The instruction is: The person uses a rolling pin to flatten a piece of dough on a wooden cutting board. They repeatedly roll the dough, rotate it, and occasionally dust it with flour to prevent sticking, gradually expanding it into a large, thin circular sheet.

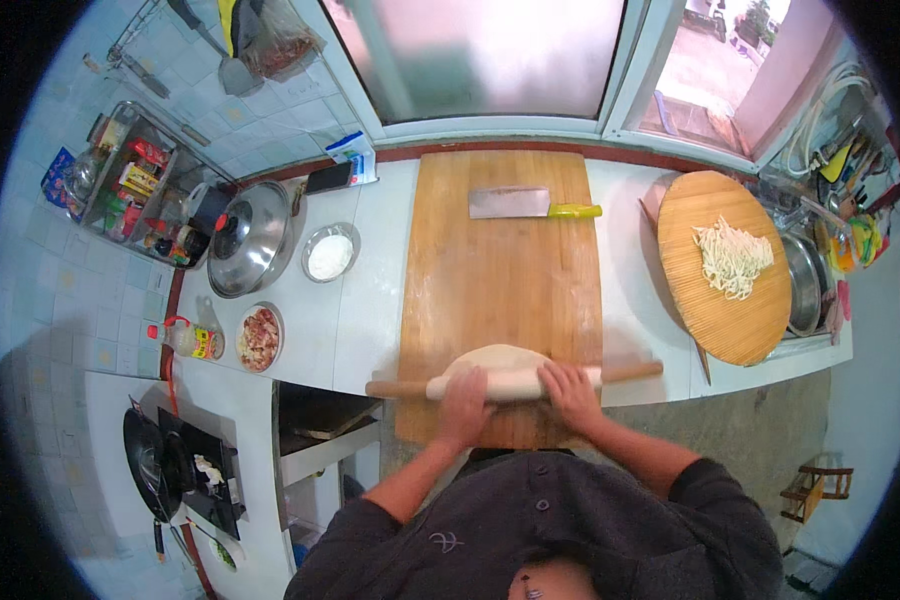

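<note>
A wooden rolling pin (396, 388) lies crosswise near the front edge of a wooden board (499, 289), its bare ends sticking out at both sides. Pale dough (514, 384) is wrapped around its middle, and a rounded flap of the sheet lies flat just beyond it. My left hand (465, 405) rests over the wrapped pin left of centre, slightly blurred. On the right part of the roll, my right hand (571, 391) is curled over it. A cleaver (508, 202) with a yellow-green handle lies flat at the board's far end.
Cut noodles (733, 259) sit on a round slatted tray (682, 300) at right, beside a sink. Leftward stand a bowl of white powder (330, 256), a bowl of meat pieces (259, 339), an oil bottle (195, 341) and a lidded metal pan (251, 236). A wok (146, 457) is at lower left.
</note>
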The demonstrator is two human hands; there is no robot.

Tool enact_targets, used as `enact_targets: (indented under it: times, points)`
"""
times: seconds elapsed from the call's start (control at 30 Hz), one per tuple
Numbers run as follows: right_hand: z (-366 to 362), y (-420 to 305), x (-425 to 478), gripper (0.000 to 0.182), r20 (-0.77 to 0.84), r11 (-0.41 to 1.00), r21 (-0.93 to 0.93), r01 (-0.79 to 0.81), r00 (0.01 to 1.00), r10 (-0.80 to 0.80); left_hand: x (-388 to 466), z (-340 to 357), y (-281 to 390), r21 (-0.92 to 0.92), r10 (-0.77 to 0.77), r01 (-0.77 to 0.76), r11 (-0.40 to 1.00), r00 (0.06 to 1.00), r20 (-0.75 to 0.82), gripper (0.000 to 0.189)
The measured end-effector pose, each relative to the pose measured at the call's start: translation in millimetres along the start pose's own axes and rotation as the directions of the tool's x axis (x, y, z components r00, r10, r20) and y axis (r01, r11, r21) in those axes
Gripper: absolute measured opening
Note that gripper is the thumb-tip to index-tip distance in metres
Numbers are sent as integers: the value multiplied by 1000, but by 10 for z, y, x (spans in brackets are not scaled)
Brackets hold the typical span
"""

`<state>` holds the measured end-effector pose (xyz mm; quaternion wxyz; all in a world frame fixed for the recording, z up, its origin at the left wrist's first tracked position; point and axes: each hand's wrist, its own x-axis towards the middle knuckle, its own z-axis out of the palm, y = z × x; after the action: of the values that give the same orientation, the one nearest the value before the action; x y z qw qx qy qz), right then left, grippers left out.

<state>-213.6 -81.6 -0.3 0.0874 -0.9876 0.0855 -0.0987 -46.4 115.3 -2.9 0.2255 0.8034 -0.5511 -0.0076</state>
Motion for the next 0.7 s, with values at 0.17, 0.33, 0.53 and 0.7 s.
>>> enact_targets:
  times: [0.17, 0.33, 0.53, 0.7]
  points:
    - [-42, -2, 483, 62, -20, 980, 119, -162, 986, 165, 468, 53, 88, 44, -253, 250, 967, 964, 86, 74]
    - [103, 489, 1484, 56, -157, 943, 117, -311, 932, 327, 1583, 224, -298, 176, -219, 228, 958, 973, -71, 66]
    - [185, 172, 725, 49, -34, 969, 238, -64, 997, 74, 772, 361, -88, 89, 106, -108, 990, 994, 28, 59]
    - [80, -191, 401, 49, -120, 992, 119, -45, 991, 60, 408, 218, 301, -22, 28, -28, 999, 999, 30, 57]
